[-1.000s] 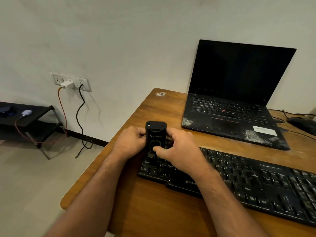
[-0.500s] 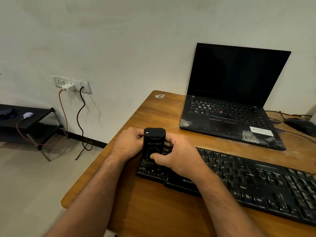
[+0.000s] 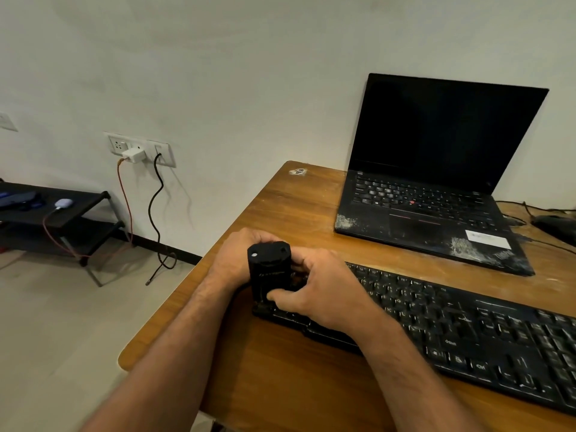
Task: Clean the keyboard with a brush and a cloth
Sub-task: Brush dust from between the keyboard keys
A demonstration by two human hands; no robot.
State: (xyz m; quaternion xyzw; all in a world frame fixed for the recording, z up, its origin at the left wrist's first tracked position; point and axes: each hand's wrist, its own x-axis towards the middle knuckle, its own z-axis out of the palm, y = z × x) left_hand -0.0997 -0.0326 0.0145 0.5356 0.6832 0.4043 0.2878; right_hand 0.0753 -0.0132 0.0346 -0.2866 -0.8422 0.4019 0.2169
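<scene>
While both hands sit at the keyboard's left end, I log positions left to right. Far to the left of the hands, on the wall, one socket plate carries one white charger and one black cable; one low black shelf stands below it on the floor. The left hand is curled round the back of one black blocky tool, upright on its end over the leftmost keys. I take this to be the brush unit, though no bristles show. The right hand grips the tool from the other side, thumb across its lower front. Both hands are clenched on it.

One black keyboard runs from beneath the hands off to their right across the wooden table. Beyond the right hand, further from me, is one open laptop with a dark screen and scuffed palm rest. At the far right edge lies one dark object with cables, too cropped to name. No cloth is in view.

Handling judgement: the tool looks rigid and light enough for one hand; hold its flat sides, low down, for control. The keyboard looks stiff and light, with loose-seated keycaps, so I would steady it by its frame edge and brush with gentle pressure.
</scene>
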